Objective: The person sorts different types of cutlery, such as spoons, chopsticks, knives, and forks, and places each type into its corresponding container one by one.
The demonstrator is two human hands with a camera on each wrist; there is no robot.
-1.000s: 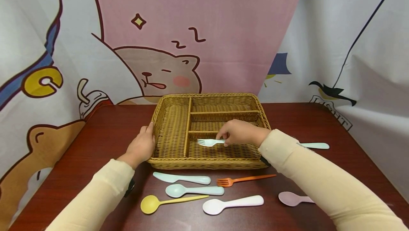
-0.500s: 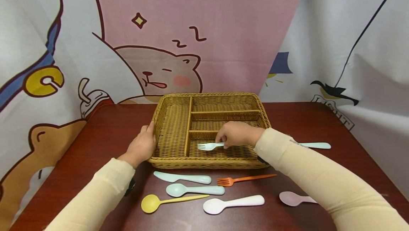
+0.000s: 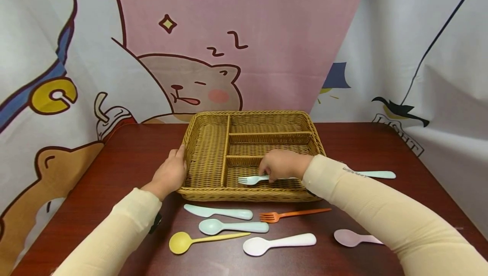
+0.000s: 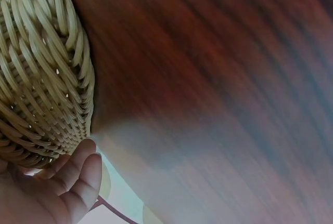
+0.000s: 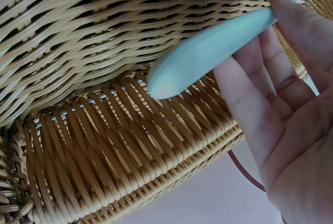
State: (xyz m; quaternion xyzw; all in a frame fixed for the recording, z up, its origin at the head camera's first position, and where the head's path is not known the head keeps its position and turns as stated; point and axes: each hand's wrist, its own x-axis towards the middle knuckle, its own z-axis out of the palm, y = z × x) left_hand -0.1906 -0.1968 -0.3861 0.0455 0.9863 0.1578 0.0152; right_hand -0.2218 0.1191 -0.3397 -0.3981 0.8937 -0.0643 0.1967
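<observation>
Placing appears to be in hand: the right hand [image 3: 284,163] pinches the pale-green fork [image 3: 251,180], smooth, round-ended, plastic-looking, within the near-right compartment [image 3: 233,173] of the woven tray [image 3: 248,194]; the left hand [image 3: 170,174], fingers extended, touches the tray's left side; next move likely calls for lowering, then releasing.

The person wears cream-coloured long sleeves of soft, finely ribbed-looking cloth, the left sleeve [image 3: 104,233] and the right sleeve [image 3: 385,199] alike. Each ends in a wide, slightly wrinkled cream cuff, beyond which the left hand [image 3: 170,175] and right hand [image 3: 284,164] are bare. Small dark lettering [image 3: 354,172], too small to read, marks the right forearm's upper edge. A small black object [image 3: 155,224] shows beneath the left cuff.
</observation>
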